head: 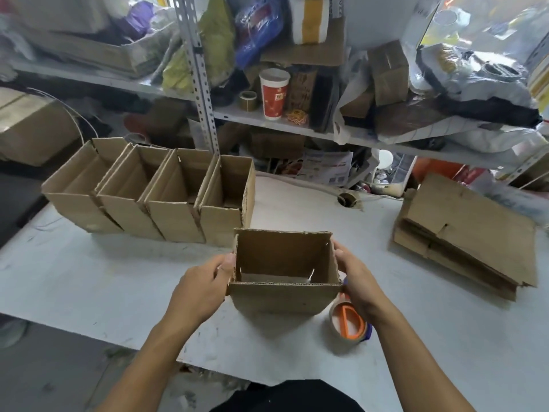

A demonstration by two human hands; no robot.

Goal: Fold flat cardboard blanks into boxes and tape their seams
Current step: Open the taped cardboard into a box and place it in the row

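Note:
An open-topped brown cardboard box (282, 297) is held upright just above the white table (104, 281), its mouth facing me. My left hand (202, 288) grips its left side, thumb near the top rim. My right hand (355, 278) grips its right side. A roll of clear tape on an orange and blue dispenser (349, 324) lies on the table under my right wrist. A stack of flat cardboard blanks (469, 236) lies at the right. Several folded open boxes (154, 188) stand in a row at the back left.
A metal shelf (297, 126) crowded with bags, boxes and a red paper cup (273, 93) runs behind the table. A cable hole (347, 200) is in the tabletop behind the held box. The table's near edge is by my body.

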